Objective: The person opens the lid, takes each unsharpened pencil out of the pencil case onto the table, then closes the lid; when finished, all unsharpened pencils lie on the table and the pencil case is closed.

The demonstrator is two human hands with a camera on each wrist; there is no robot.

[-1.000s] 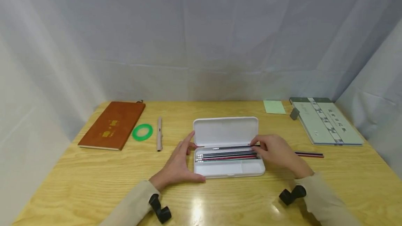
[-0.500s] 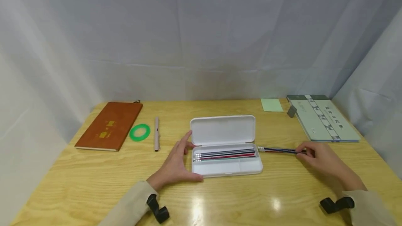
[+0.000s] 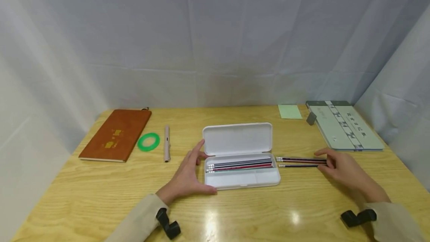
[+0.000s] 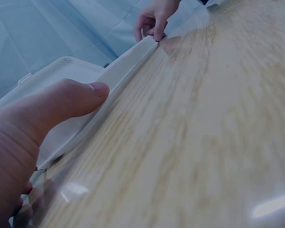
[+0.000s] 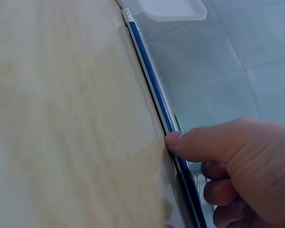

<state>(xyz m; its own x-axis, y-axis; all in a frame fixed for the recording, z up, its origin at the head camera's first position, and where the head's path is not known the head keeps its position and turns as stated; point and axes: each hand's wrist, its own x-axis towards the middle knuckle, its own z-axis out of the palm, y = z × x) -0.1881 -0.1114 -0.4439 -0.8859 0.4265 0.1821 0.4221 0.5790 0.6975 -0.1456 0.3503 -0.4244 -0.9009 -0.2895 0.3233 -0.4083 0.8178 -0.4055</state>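
A white pencil case [image 3: 236, 182] lies with its lid raised, several pencils [image 3: 240, 165] in its back compartment. My left hand [image 3: 186, 176] steadies the case's left end, thumb and fingers spread; in the left wrist view the straight thumb [image 4: 71, 102] rests by the front edge. Right of the case, my right hand [image 3: 344, 173] holds the far ends of several loose pencils [image 3: 299, 161], dark and red, with silvery ends towards the case. The right wrist view has the thumb [image 5: 199, 141] against a blue pencil [image 5: 149, 71], other fingers curled behind it.
Left on the wooden table are a brown notebook [image 3: 115, 133], a green tape roll [image 3: 141, 146] and a pale pen [image 3: 167, 143]. At the back right are a green sticky note [image 3: 289, 111], a grey eraser [image 3: 311, 118] and a pale green notebook [image 3: 339, 130].
My right hand has gone from the case's right end to the loose pencils. A pencil was laid in the case. The loose pencils, bunched half a second ago, now lie spread. The left hand stays.
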